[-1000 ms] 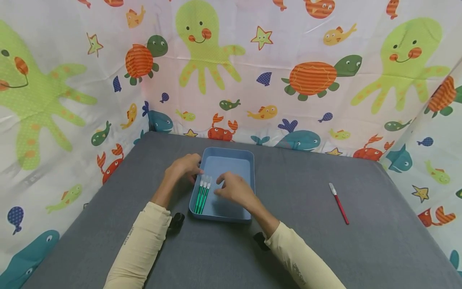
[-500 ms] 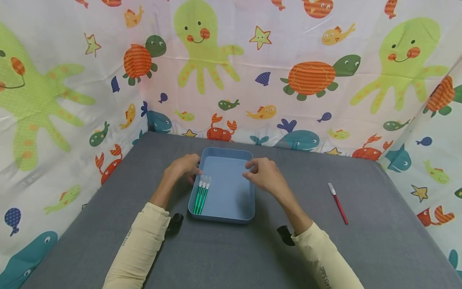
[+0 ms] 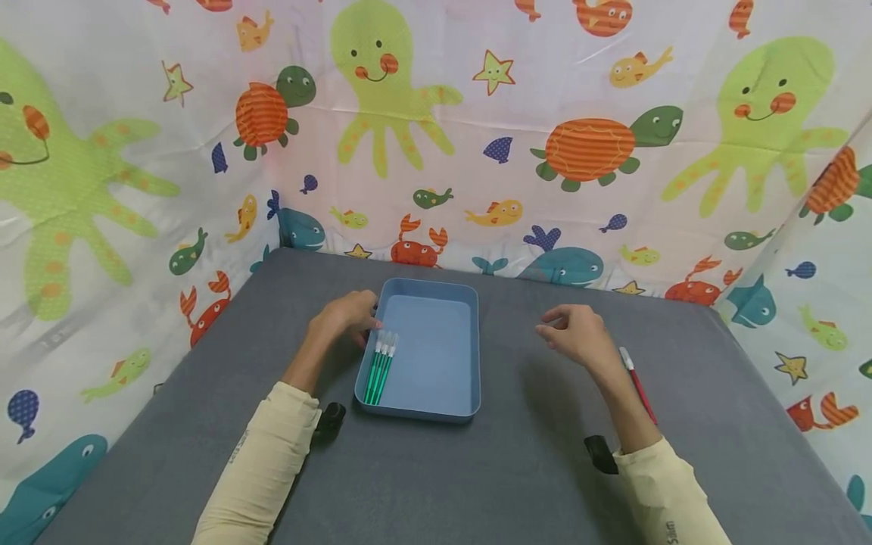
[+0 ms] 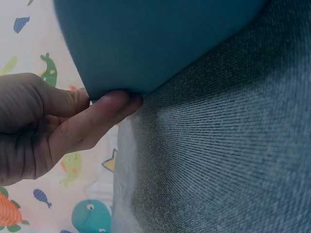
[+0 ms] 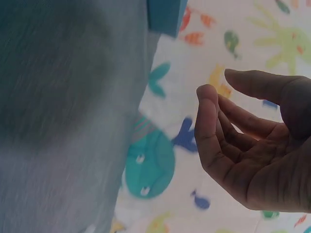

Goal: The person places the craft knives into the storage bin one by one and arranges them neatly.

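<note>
A shallow blue tray (image 3: pixel 436 341) rests on the grey cloth. Several green paintbrushes (image 3: pixel 380 371) with clear tips lie side by side along its left wall. My left hand (image 3: pixel 349 314) pinches the tray's left side; in the left wrist view, thumb and fingertips meet at the edge of the blue wall (image 4: pixel 141 43). To the right of the tray, my right hand (image 3: pixel 579 333) is raised over the cloth with nothing in it. Its fingers (image 5: pixel 209 126) are loosely bent, thumb apart from them. Beyond the right forearm lies a red brush (image 3: pixel 640 390) with a pale tip, partly covered.
The grey cloth surface (image 3: pixel 422 484) spreads around the tray. A white curtain (image 3: pixel 613 212) printed with sea animals stands along the back and both sides. Black wrist cameras (image 3: pixel 601 455) sit under both forearms.
My right hand has moved right, from above the tray past its right wall, toward the red brush. The left hand, the tray and the green paintbrushes have stayed put.
</note>
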The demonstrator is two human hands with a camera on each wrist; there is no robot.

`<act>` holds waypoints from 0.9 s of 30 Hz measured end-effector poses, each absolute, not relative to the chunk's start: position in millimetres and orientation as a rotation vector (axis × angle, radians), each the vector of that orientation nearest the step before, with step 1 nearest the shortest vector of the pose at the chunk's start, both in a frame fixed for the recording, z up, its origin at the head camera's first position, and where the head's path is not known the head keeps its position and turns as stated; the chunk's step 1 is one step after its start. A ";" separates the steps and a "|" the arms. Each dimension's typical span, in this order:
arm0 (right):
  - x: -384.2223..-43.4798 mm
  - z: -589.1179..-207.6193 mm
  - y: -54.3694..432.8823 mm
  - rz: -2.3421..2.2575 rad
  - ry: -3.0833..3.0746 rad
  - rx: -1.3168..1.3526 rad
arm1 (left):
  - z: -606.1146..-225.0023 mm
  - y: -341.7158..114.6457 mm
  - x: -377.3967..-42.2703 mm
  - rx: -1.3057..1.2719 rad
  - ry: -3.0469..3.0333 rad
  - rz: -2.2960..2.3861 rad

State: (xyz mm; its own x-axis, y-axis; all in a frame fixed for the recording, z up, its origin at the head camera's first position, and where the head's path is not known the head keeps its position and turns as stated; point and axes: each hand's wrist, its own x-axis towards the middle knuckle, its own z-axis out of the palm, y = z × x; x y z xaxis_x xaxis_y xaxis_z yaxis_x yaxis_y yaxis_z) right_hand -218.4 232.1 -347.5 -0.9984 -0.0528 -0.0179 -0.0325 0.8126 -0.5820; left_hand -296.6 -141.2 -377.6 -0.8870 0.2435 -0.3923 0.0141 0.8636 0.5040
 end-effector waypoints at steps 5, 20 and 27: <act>-217.0 -349.1 270.9 -0.897 2.956 0.040 | -377.6 -139.9 -296.1 0.214 2.575 0.714; -207.9 -373.3 347.2 -0.642 2.925 0.418 | -374.0 -141.9 -293.7 0.166 2.582 0.673; -202.0 -388.3 357.9 -0.571 2.926 0.420 | -374.9 -142.0 -293.7 0.159 2.575 0.702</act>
State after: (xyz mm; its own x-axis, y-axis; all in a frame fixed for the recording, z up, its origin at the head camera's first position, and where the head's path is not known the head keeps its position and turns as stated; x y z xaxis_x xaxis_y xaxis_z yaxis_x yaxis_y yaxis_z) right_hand -202.0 357.9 -388.3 -0.9527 0.2456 -0.1793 0.2950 0.8894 -0.3491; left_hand -293.7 -142.0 -374.9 -0.8859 0.2268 -0.4047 -0.0101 0.8627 0.5056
